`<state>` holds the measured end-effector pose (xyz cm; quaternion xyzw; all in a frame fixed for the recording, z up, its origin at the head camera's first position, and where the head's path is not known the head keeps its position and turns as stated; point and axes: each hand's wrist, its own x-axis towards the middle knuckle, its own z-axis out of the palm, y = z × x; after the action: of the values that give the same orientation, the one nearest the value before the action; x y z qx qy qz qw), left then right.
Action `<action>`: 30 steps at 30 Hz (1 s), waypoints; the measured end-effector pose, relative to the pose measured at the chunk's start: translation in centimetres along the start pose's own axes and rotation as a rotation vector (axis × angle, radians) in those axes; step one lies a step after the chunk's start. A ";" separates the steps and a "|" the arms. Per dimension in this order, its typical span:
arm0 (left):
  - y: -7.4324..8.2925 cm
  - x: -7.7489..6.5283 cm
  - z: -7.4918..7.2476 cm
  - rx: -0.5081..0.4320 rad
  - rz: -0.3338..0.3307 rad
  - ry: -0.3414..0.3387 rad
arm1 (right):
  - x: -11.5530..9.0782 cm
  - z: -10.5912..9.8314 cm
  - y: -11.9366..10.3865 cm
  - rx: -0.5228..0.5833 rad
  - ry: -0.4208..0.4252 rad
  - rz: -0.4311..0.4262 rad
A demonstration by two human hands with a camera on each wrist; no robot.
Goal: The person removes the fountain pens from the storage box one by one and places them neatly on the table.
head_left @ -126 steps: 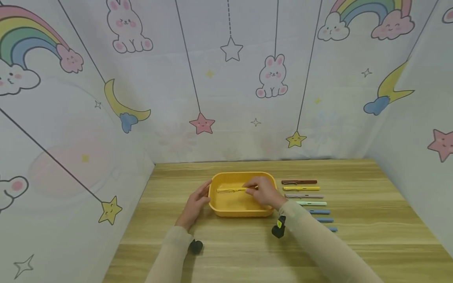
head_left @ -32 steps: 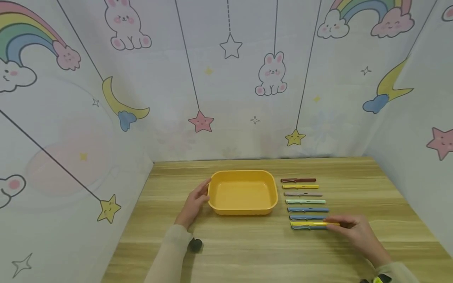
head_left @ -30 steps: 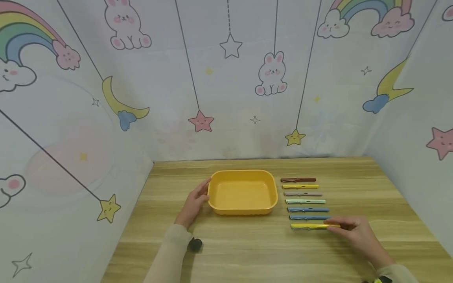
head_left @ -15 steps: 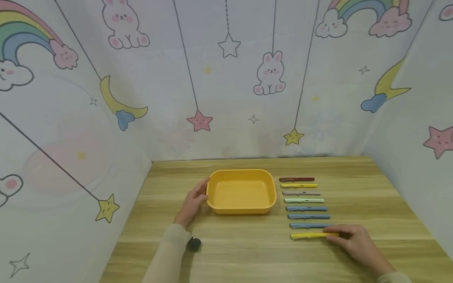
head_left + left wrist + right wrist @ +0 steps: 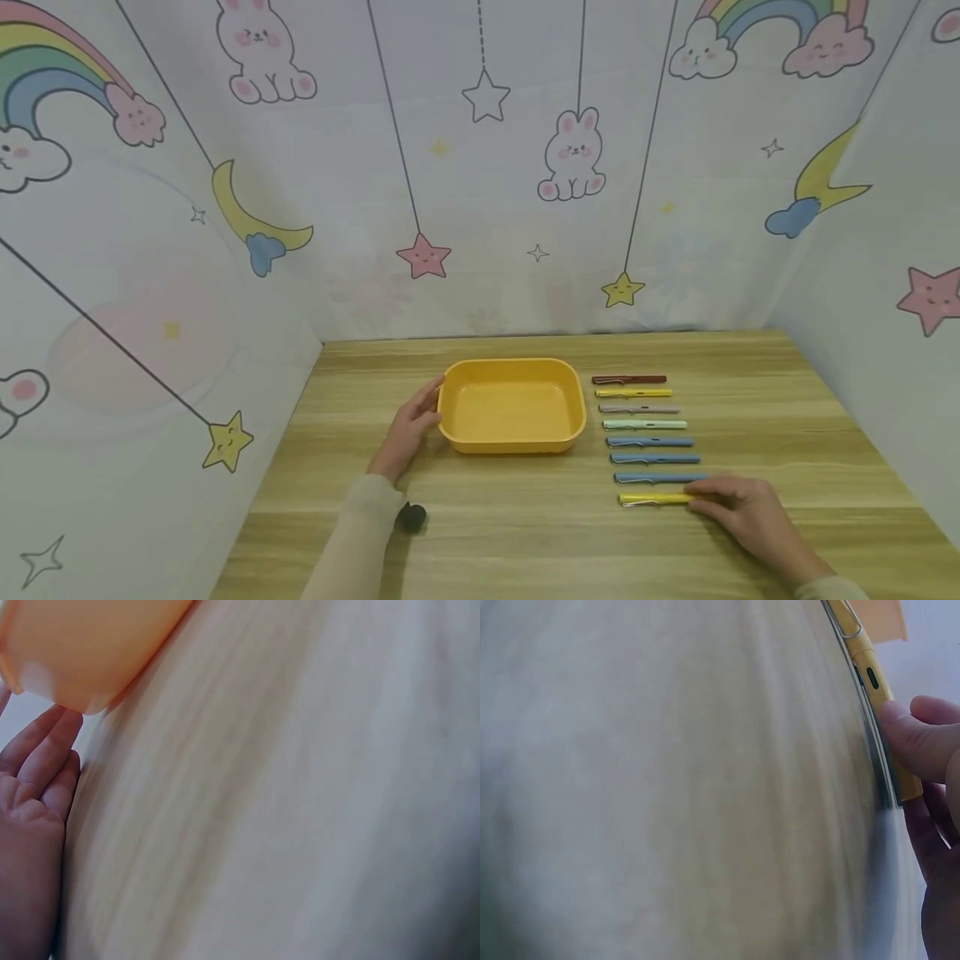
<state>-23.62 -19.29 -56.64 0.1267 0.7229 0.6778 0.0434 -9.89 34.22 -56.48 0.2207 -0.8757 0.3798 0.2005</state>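
Observation:
In the head view my right hand [image 5: 753, 517] pinches the end of a yellow pen [image 5: 652, 499] with a clip, at the near end of a column of pens. The right wrist view has the thumb on the barrel of that yellow pen [image 5: 874, 679], low at the tabletop, with fingers on its far side. A blue pen [image 5: 656, 477] lies just beyond, its right end partly covered by my fingers. My left hand [image 5: 405, 435] rests against the left side of a yellow tray [image 5: 517, 448], fingers extended; the left wrist view has its fingertips at the tray wall [image 5: 105, 652].
Beyond lie more pens in parallel: two blue pens [image 5: 654, 459], a pale green pen [image 5: 645, 425], a greyish pink pen [image 5: 639, 409], another yellow pen [image 5: 633, 392] and a dark red pen [image 5: 630, 379]. Patterned cloth walls [image 5: 480, 308] bound the wooden table [image 5: 525, 533].
My right hand has taken the yellow pen out of the tray, carried it right and brought it down in front of the nearest blue pen. The left hand has stayed by the tray.

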 end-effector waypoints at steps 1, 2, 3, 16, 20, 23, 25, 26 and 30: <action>0.0 0.0 0.0 0.000 -0.001 0.000 | 0.0 0.0 0.0 -0.005 0.005 -0.010; 0.0 0.0 0.0 -0.001 0.001 -0.001 | 0.0 0.1 0.1 -0.010 0.007 -0.019; 0.1 0.0 0.0 -0.002 0.003 -0.002 | 0.0 0.1 0.1 -0.015 0.010 -0.025; 0.2 -0.1 0.1 -0.003 -0.005 0.001 | 0.0 0.1 0.1 -0.047 0.011 -0.019; 0.1 -0.1 0.0 0.003 -0.004 0.005 | -0.1 0.1 0.1 -0.036 0.021 -0.033; 0.0 -0.1 0.0 0.008 -0.009 0.008 | -0.1 0.2 0.0 -0.025 0.026 -0.036; 0.1 -0.1 0.0 0.009 -0.011 0.008 | -0.1 0.2 0.0 -0.022 0.026 -0.032; 0.0 -0.1 0.0 0.011 -0.011 0.008 | -0.1 0.2 0.0 -0.023 0.025 -0.029; 0.0 0.0 0.0 0.017 -0.005 0.004 | -0.2 0.2 0.0 -0.029 0.021 -0.015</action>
<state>-23.57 -19.30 -56.63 0.1238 0.7292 0.6717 0.0423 -9.82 34.16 -56.68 0.2206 -0.8772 0.3678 0.2158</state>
